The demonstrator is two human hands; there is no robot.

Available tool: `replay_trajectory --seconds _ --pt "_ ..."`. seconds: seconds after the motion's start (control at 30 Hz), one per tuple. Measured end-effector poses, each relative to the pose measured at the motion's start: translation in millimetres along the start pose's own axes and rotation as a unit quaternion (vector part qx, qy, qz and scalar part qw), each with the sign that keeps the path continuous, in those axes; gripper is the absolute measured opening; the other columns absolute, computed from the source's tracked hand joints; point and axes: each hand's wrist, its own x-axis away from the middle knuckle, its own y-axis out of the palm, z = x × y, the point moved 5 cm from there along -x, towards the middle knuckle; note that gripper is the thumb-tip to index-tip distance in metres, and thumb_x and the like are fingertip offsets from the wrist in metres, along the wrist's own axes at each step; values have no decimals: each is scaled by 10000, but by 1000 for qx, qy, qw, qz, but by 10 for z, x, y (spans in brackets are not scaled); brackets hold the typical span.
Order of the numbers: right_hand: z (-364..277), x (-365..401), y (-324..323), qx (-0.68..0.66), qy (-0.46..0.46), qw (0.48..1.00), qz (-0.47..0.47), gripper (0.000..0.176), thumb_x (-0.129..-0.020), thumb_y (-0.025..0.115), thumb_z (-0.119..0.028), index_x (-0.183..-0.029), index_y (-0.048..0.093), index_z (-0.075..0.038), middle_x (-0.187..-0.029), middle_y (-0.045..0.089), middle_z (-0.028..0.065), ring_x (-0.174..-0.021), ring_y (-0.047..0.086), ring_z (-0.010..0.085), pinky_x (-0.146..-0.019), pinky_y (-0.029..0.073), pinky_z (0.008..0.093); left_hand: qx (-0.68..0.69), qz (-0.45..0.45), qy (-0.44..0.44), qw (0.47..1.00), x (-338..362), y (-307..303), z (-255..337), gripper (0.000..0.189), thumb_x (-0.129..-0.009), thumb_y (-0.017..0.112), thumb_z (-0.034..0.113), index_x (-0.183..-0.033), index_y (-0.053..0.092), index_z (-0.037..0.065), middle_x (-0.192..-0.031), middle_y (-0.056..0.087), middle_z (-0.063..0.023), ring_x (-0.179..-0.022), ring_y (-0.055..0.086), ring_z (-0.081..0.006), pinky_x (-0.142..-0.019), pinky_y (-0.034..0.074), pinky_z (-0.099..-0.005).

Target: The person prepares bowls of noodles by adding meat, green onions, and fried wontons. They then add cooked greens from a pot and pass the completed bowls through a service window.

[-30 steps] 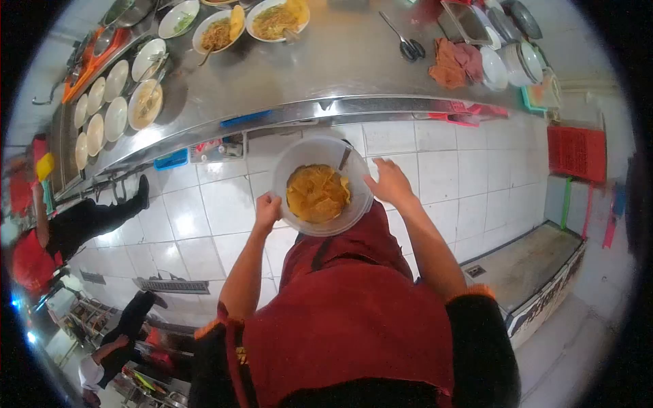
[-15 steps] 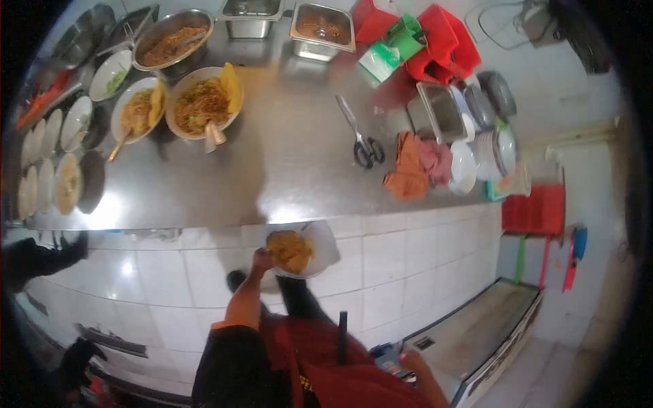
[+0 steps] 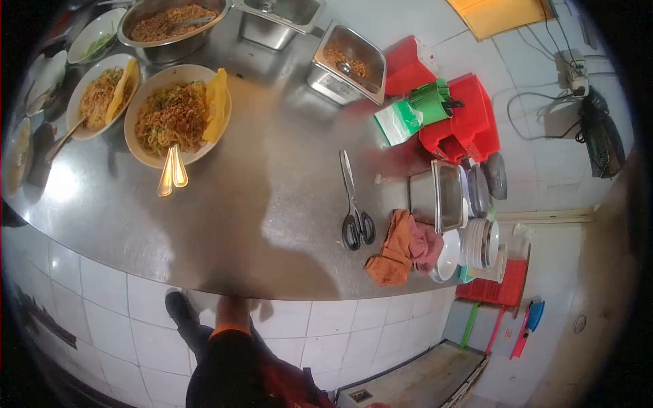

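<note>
My left wrist (image 3: 233, 311) reaches the front edge of the steel counter (image 3: 286, 224); the hand is hidden beneath the edge, and I cannot see what it holds. My right hand is out of view. On the counter's left stands a white bowl of noodles (image 3: 170, 115) with minced topping, greens, a yellow cracker and two gold-coloured utensils. Beside it is a second noodle bowl (image 3: 103, 98) with a cracker and a utensil. Black-handled scissors (image 3: 352, 211) lie farther right.
Behind the noodles are a steel bowl of mince (image 3: 170, 27) and a steel container of topping (image 3: 350, 64). Red holders (image 3: 469, 115), a green-and-white packet (image 3: 401, 119), an orange cloth (image 3: 393, 255) and stacked plates (image 3: 476, 241) stand at right. A red crate (image 3: 493, 282) is beyond.
The view has shifted closer to the counter. My left hand and the white bowl of yellow food it held have gone out of sight at the counter's edge. My right hand has left view.
</note>
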Motion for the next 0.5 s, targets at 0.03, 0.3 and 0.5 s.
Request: replay_trajectory --seconds 0.03,0.3,0.5 --pt "-102 -18 -53 1 -12 1000 2 343 -863 466 -138 -1169 621 -134 -757 624 28 -615 567 114 -496 461 268 -4 -4 -2 1000 -10 55 11 230 -885 588 233 -1010 632 45 -945 663 -79 -842 624 -277 -730 508 -438" --pt "-1445 -463 97 117 -152 980 53 212 -921 560 -223 -986 649 -43 -788 637 74 -660 563 141 -635 492 306 8 -64 158 985 565 378 235 232 -894 572 233 -1031 635 58 -964 665 -80 -854 628 -286 -746 510 -440" --pt "-2674 -1045 810 102 -181 975 -81 251 -866 577 -262 -875 680 -34 -818 690 98 -731 661 217 -694 536 367 212 -383 -101 893 3019 -1537 2592 391 -976 463 399 -1127 599 65 -1060 661 -63 -900 640 -160 -720 487 -297"
